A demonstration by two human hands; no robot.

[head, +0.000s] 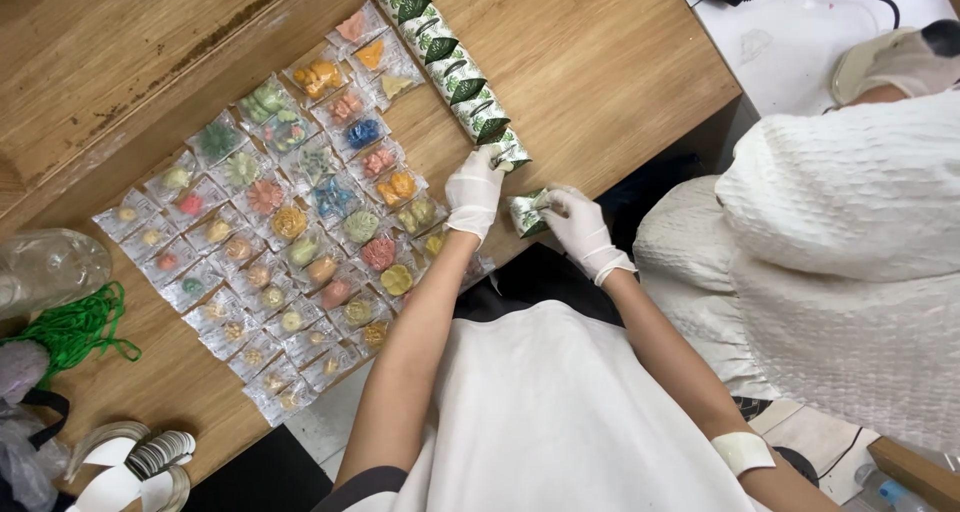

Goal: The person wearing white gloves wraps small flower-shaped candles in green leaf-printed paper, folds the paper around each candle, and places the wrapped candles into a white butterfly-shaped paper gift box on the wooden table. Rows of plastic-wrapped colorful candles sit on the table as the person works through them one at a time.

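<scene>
At the lower right edge of the wooden table [600,62], both gloved hands work where the tabletop ends above the person's lap. Bare wood lies open to the right of the strip and along the upper left of the frame. The left hand [474,190] pinches the near end of a strip of green-and-white leaf-printed sachets [450,62], which runs diagonally from the top centre down to the table edge. The right hand [578,222] is closed on a single sachet [527,212] of the same print, held just beside the strip's end, at the table edge.

Left of the strip, clear packets [290,222] lie in joined diagonal rows, each holding one small coloured moulded piece: orange, green, blue, pink, yellow.

At far left a clear plastic bottle [50,267] lies on its side; contents cannot be told. Green cord [75,332] sits below it. Another person in white clothing [850,242] occupies the right of the frame.
</scene>
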